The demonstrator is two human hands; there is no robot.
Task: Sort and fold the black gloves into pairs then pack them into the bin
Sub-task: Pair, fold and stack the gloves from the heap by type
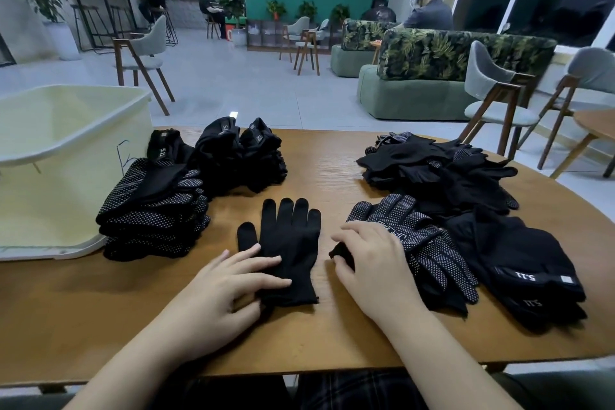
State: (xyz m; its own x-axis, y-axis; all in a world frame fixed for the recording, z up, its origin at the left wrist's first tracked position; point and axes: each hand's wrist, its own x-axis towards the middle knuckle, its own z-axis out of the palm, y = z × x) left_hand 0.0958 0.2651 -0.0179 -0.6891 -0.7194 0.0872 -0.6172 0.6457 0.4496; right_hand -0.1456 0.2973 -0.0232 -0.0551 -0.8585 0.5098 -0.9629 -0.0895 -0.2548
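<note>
Two hands: both are working at the middle of the desk (332, 156), in the one head view.
Left hand (213, 293): it is lying on the cuff end of a plain glove (288, 243); its fingers (266, 263) are stretched almost flat and pressing the cloth down, curled round nothing.
Right hand (372, 263): it is resting just right of that glove, fingers bent, seemingly pinching a small dark bit of cloth (339, 251) at the edge of the loose pile (449, 210); how firmly is hard to tell.
Glove: it is lying flat, digits pointing away, between the two hands, not yet folded and apparently without its mate.
Risk, mismatch: three kinds are mixing in the loose pile, plain, dotted and banded, all black, so a wrong mate could be pulled.
Risk, drag: tugging from under the dotted gloves (416, 243) may be pulling neighbours along and tumbling the heap toward the desk's edge.
Risk, slip: knit cloth under flat fingers may be sliding or bunching during a fold.
Around: a dotted stack (153, 210) and a banded stack (239, 156) are sitting at the left, beside the bin (66, 143).
In the way: the dotted stack is touching the bin's wall, so a reach to the bin could be knocking it.
Beyond: chairs, sofas and seated people are filling the room behind.
</note>
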